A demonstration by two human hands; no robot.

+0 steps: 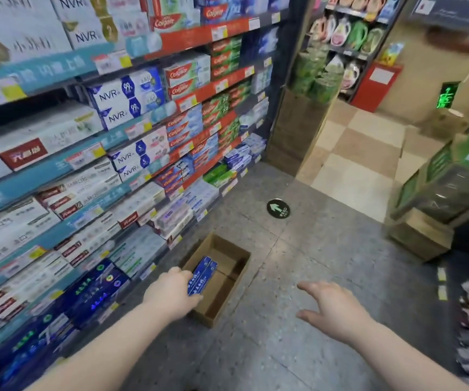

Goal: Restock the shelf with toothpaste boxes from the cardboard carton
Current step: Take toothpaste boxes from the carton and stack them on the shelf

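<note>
Gripping blue toothpaste boxes (202, 276), left hand (171, 292) above carton (222, 277).

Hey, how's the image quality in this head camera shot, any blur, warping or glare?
Head view: wide-angle warping bows and fans the shelf; its left-edge boxes smear with blur; the blue toothpaste boxes in the left hand look fairly sharp; the green exit sign blooms; shadows are soft.

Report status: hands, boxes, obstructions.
Left hand grips blue toothpaste boxes over the cardboard carton. Right hand open, holding nothing. Nothing between hands and shelf.
</note>
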